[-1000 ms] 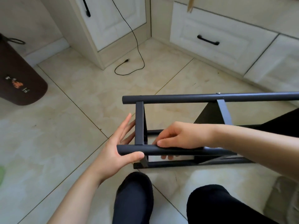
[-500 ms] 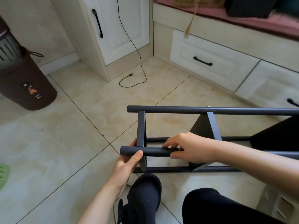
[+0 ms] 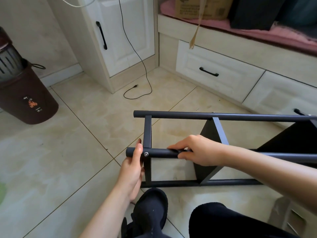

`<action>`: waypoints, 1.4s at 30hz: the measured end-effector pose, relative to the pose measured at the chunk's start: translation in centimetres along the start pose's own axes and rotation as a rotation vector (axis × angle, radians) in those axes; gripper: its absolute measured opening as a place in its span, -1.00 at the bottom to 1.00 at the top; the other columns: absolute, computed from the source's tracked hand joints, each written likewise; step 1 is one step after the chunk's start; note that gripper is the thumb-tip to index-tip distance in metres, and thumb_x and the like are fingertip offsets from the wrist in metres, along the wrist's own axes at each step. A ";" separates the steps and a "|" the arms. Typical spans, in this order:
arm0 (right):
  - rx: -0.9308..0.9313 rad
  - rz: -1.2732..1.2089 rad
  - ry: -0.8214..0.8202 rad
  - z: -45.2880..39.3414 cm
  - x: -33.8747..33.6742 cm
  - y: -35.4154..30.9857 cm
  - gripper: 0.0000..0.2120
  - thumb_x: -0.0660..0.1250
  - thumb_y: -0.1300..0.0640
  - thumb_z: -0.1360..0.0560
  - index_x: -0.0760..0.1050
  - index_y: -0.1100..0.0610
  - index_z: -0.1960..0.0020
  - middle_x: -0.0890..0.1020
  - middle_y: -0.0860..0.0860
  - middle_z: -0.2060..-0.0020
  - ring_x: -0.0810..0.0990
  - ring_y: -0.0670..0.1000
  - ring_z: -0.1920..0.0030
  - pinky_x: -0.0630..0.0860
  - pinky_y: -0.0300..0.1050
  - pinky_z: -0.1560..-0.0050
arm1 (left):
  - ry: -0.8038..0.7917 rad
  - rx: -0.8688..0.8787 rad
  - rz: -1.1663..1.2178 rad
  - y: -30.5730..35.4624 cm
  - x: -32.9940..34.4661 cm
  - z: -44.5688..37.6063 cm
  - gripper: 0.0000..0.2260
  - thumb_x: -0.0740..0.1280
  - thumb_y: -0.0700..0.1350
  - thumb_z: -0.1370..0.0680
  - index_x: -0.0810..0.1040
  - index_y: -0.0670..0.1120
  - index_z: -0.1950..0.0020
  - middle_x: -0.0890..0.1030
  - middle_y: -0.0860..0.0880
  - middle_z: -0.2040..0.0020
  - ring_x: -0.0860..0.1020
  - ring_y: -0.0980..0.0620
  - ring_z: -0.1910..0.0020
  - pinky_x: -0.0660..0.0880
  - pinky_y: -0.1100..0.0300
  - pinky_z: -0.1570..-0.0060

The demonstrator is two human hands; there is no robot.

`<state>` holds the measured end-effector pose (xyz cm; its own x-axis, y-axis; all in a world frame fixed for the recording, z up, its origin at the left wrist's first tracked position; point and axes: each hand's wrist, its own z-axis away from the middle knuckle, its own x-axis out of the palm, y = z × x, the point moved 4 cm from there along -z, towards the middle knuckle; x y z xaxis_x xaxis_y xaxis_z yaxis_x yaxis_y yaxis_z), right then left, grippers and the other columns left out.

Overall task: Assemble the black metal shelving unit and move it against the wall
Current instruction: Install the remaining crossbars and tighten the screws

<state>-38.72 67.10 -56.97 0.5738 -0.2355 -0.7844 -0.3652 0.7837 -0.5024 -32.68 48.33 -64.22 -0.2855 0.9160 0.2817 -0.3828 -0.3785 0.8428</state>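
Black metal shelving unit (image 3: pixel 214 115): lies on its side on the beige tile floor (image 3: pixel 51 152), near the person's knees, its tubes running left to right; well apart from the walls.
Near tube (image 3: pixel 164 153): both hands are on it; a silver screw head (image 3: pixel 146 154) shows just right of the left hand.
Left hand (image 3: pixel 133 169): thumb laid over the tube's left end, fingers curled behind it — gripping the tube.
Right hand (image 3: pixel 197 150): fingers curled together over the tube, thumb beneath, pinching a small dark item I cannot identify against it.
Shelf panel (image 3: pixel 208 134): dark, set between the tubes, right of the hands.
Far left: brown bin (image 3: pixel 29 100).
Far: white cabinet (image 3: pixel 127 35), a black cable (image 3: pixel 145 73) hanging down to the floor.
Far right: drawers (image 3: pixel 219 74) under a pink cushion (image 3: pixel 257 30) — cardboard box (image 3: pixel 202 7) on it.
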 end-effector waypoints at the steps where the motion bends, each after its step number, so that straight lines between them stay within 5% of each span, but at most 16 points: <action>1: -0.003 0.000 0.010 0.1 -0.4 -0.1 -0.63 0.29 0.14 -0.60 0.51 -0.08 -0.38 0.65 -0.11 -0.16 0.52 -0.10 -0.04 0.40 -0.23 -0.11 | 0.002 0.012 -0.009 0.7 0.2 0.1 -0.57 0.28 0.18 -0.56 0.48 0.11 -0.41 0.67 0.04 -0.22 0.65 0.11 -0.16 0.57 0.16 -0.16; 4: -0.020 -0.013 0.066 0.4 -2.3 -0.7 -0.63 0.29 0.14 -0.60 0.50 -0.08 -0.38 0.64 -0.12 -0.17 0.53 -0.12 -0.06 0.42 -0.22 -0.15 | -0.015 0.048 -0.039 3.5 1.1 0.1 -0.35 0.34 0.29 -0.38 0.46 0.10 -0.45 0.61 0.06 -0.31 0.52 0.05 -0.34 0.31 -0.04 -0.48; 8: -0.077 -0.057 0.157 1.6 -6.1 -2.0 -0.64 0.27 0.16 -0.62 0.51 -0.05 -0.38 0.60 -0.27 0.07 0.57 -0.17 0.11 0.48 -0.21 -0.08 | -0.032 0.136 -0.066 8.6 3.4 0.3 -0.48 0.38 0.30 -0.33 0.57 0.05 -0.17 0.68 0.06 -0.15 0.57 0.09 -0.24 0.32 -0.06 -0.47; 14: -0.119 -0.168 0.273 3.7 -11.4 -4.1 -0.64 0.26 0.20 -0.62 0.48 0.02 -0.40 0.64 -0.07 0.09 0.60 -0.11 0.09 0.52 -0.38 0.04 | -0.049 0.320 -0.077 16.6 7.2 1.4 -0.22 0.43 0.33 -0.29 0.49 -0.05 -0.41 0.58 -0.02 -0.31 0.46 -0.02 -0.38 0.21 -0.10 -0.52; 19: -0.158 -0.317 0.407 6.0 -15.4 -6.0 -0.62 0.27 0.25 -0.61 0.47 0.06 -0.41 0.68 -0.07 0.01 0.64 -0.15 0.03 0.57 -0.34 -0.04 | -0.043 0.455 -0.112 22.9 10.9 3.1 -0.45 0.39 0.20 -0.55 0.48 -0.08 -0.44 0.60 -0.04 -0.21 0.49 -0.04 -0.36 0.32 0.01 -0.45; 23: -0.183 -0.447 0.527 8.1 -16.8 -6.8 -0.62 0.27 0.27 -0.61 0.48 0.04 -0.39 0.69 -0.06 -0.01 0.67 -0.10 -0.02 0.59 -0.25 -0.09 | -0.017 0.566 -0.204 26.5 14.0 5.3 -0.55 0.35 0.12 -0.61 0.50 -0.08 -0.41 0.62 0.03 -0.13 0.55 0.14 -0.13 0.35 0.39 -0.02; 25: -0.192 -0.551 0.605 9.3 -17.0 -6.7 -0.64 0.28 0.29 -0.60 0.51 0.05 -0.36 0.71 -0.05 0.00 0.68 -0.10 -0.03 0.60 -0.18 -0.12 | -0.008 0.651 -0.296 27.9 15.8 6.8 -0.59 0.34 0.08 -0.62 0.51 -0.07 -0.41 0.60 0.12 -0.01 0.55 0.20 -0.02 0.36 0.42 0.09; 29: -0.244 -0.791 0.736 11.9 -16.0 -6.3 -0.63 0.28 0.35 -0.59 0.56 -0.11 -0.15 0.73 -0.04 0.03 0.70 -0.06 -0.01 0.59 -0.25 -0.04 | -0.014 0.780 -0.459 29.0 19.5 9.9 -0.77 0.38 0.04 -0.59 0.60 0.10 -0.23 0.63 0.17 0.04 0.61 0.02 -0.15 0.44 -0.04 -0.33; 32: -0.239 -0.898 0.795 13.6 -14.8 -5.6 -0.66 0.30 0.35 -0.58 0.56 -0.02 -0.20 0.73 0.02 0.01 0.71 0.02 -0.04 0.61 -0.15 -0.10 | -0.043 0.907 -0.572 28.5 21.7 11.9 -0.94 0.40 0.01 -0.56 0.56 0.15 -0.01 0.65 0.11 0.07 0.62 -0.06 -0.11 0.45 -0.16 -0.31; 36: -0.206 -0.946 0.833 15.2 -13.1 -4.6 -0.68 0.32 0.36 -0.57 0.53 0.09 -0.26 0.72 0.05 0.01 0.70 0.04 -0.04 0.62 -0.11 -0.10 | -0.150 1.049 -0.614 26.4 23.5 13.8 -0.80 0.45 -0.04 -0.55 0.52 0.03 -0.13 0.62 0.11 0.08 0.62 0.11 0.01 0.59 0.19 -0.01; 38: -0.196 -0.968 0.823 15.8 -12.2 -4.3 -0.68 0.33 0.36 -0.56 0.52 0.11 -0.25 0.72 0.06 0.01 0.70 0.05 -0.03 0.62 -0.13 -0.04 | -0.174 1.067 -0.670 24.9 24.1 14.4 -0.74 0.47 -0.05 -0.53 0.44 0.04 -0.13 0.60 0.11 0.07 0.58 0.12 -0.02 0.51 0.00 -0.21; 42: -0.168 -0.975 0.823 17.1 -11.0 -3.7 -0.70 0.36 0.35 -0.54 0.50 0.12 -0.23 0.71 0.08 -0.01 0.70 0.07 -0.05 0.64 0.01 -0.05 | -0.185 1.122 -0.763 22.3 25.0 15.4 -0.62 0.50 -0.13 -0.49 0.34 0.03 -0.13 0.59 0.09 0.03 0.35 0.54 -0.02 0.22 -0.23 -0.45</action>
<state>-31.17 76.59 -40.28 0.0573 -0.9979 -0.0309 -0.1742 0.0205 -0.9845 -34.86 64.81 -31.33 -0.1720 0.8844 -0.4340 0.5456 0.4523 0.7055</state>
